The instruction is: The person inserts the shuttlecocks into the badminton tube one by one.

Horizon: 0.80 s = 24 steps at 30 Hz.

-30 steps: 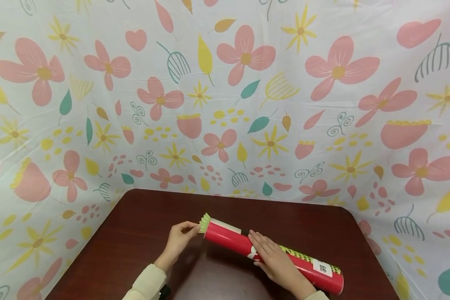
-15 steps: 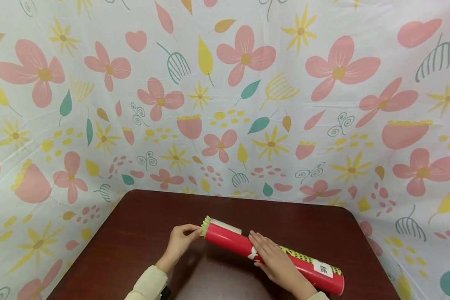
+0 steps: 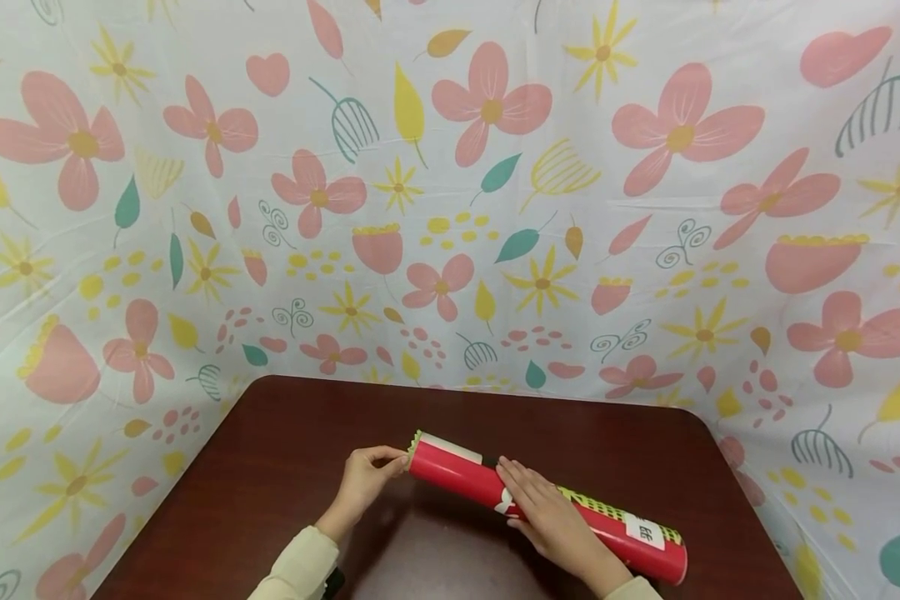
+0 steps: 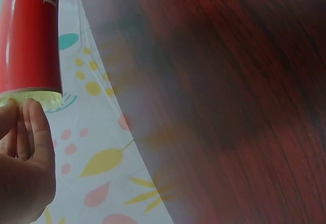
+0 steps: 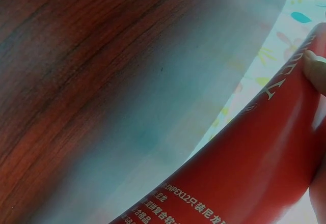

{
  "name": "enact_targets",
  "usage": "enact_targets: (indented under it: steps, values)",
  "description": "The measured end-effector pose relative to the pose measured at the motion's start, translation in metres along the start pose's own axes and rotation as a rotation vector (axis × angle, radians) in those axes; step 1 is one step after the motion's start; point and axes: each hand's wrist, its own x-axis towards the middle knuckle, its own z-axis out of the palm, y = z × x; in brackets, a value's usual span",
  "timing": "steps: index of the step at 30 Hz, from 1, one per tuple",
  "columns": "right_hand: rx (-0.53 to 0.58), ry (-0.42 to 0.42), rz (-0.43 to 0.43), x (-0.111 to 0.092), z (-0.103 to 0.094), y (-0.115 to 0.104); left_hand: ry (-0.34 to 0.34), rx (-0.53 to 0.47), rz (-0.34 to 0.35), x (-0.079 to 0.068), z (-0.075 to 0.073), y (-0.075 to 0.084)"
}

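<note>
A long red shuttlecock tube (image 3: 450,473) with printed lettering is held at a slant over the table, its left end higher in the head view. My right hand (image 3: 553,527) grips it around the middle, fingers over the top. The thumb shows on the red wall in the right wrist view. At the tube's left mouth sits a yellow-green shuttlecock (image 4: 51,100), with only a short band of its skirt outside the rim. My left hand (image 3: 363,485) pinches that skirt edge between thumb and fingertips. The rest of the shuttlecock is hidden inside the tube.
The dark reddish-brown table (image 3: 307,425) has rounded far corners. A white cloth (image 3: 450,350) with pink, yellow and teal flower prints hangs behind and on both sides. A white label (image 3: 645,532) is stuck near the tube's right end.
The shuttlecock's skirt has slid deeper into the tube, so less of it shows at the mouth. My left hand has followed slightly to the right; my right hand keeps its grip.
</note>
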Motion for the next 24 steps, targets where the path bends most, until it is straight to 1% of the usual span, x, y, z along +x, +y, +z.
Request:
enact_targets:
  steps: [3,7,9,12,14,16,17,19,23,24]
  values:
    - [0.000,0.000,0.003,0.000,0.000,0.000,-0.030,-0.020,0.021,0.000,0.001,0.000]
    - [0.001,0.003,0.006,-0.001,0.000,-0.001,-0.055,-0.006,0.030,0.003,0.001,-0.003]
    - [0.000,0.003,0.006,-0.001,0.000,-0.001,-0.082,0.004,0.031,0.005,0.000,-0.003]
    - [-0.003,0.007,0.008,-0.002,0.000,-0.002,-0.155,0.007,0.060,0.006,-0.003,0.007]
    - [-0.008,0.006,0.013,-0.002,0.000,-0.002,-0.206,0.011,0.075,0.007,-0.005,0.017]
    - [-0.010,0.004,0.018,-0.002,-0.001,-0.002,-0.239,0.009,0.086,0.007,-0.007,0.026]
    - [-0.009,0.004,0.018,-0.002,-0.001,-0.001,-0.247,0.010,0.088,0.009,-0.006,0.022]
    - [-0.006,0.006,0.012,-0.001,-0.001,-0.001,-0.265,0.008,0.080,0.011,-0.007,0.024]
    - [0.002,0.003,0.002,0.000,-0.001,-0.001,-0.315,0.015,0.088,0.015,-0.009,0.020]
    - [0.002,0.005,0.000,0.000,-0.001,-0.001,-0.333,0.016,0.090,0.014,-0.010,0.025]
